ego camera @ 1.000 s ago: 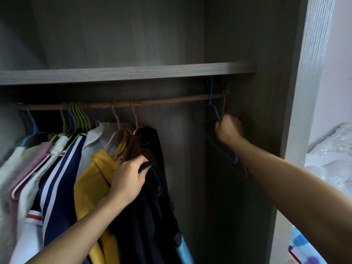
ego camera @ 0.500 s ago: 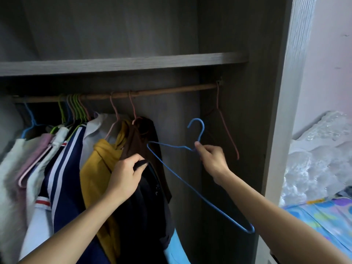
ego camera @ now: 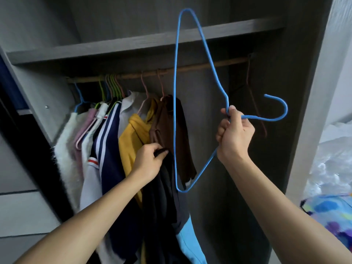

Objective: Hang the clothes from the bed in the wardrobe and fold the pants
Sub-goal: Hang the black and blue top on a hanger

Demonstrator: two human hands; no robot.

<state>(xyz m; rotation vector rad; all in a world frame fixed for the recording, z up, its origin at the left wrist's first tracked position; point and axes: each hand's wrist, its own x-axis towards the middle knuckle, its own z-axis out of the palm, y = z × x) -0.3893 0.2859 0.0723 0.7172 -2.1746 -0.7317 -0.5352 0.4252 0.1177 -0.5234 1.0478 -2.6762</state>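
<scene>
The right hand point(ego camera: 235, 136) is clenched around the neck of a thin blue wire hanger point(ego camera: 175, 111), held turned on its side in front of the open grey wooden wardrobe point(ego camera: 304, 92), its hook pointing right. The left hand point(ego camera: 150, 161) grasps the top of a black garment with a light blue lower part point(ego camera: 162, 197). The garment hangs from that hand just in front of the yellow top point(ego camera: 133, 134) and brown top point(ego camera: 171, 130) on the wooden rod point(ego camera: 200, 68).

One view only — head-worn wide-angle, looking forward into the open wardrobe point(ego camera: 133, 25), close in; rail point(ego camera: 194, 67) high in frame, shelf point(ego camera: 114, 48) above it — bed point(ego camera: 333, 212) edge at right.
</scene>
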